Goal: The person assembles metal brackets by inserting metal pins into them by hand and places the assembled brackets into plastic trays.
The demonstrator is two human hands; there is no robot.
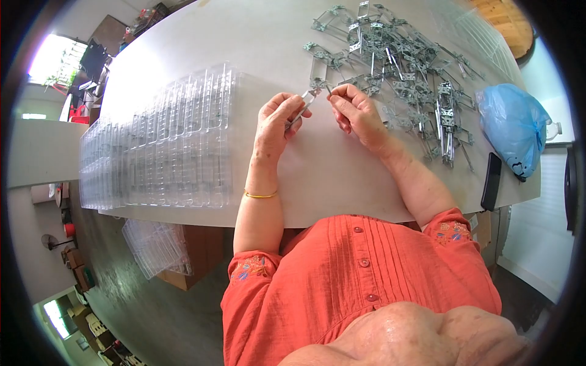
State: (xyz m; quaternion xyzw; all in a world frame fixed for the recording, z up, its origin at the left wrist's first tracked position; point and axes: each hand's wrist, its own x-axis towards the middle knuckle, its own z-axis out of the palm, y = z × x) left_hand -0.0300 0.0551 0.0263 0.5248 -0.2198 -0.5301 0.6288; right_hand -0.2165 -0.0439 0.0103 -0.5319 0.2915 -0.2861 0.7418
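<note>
My left hand (279, 121) is closed around a slim metal part (301, 108), which slants up and to the right between thumb and fingers. Just to its right, my right hand (357, 114) pinches the end of a small thin metal piece (328, 89) between thumb and forefinger. The tips of both held parts come close together; whether they touch is too small to tell. Beyond and to the right of my hands lies a tangled pile of metal brackets (403, 61), its nearest pieces just past my fingertips.
Stacked clear plastic trays (165, 140) cover the left of the pale table (329, 183). At the right are a blue plastic bag (513, 125) and a black phone (491, 182). Below the left table edge, more clear trays (155, 244) rest by a cardboard box (204, 253).
</note>
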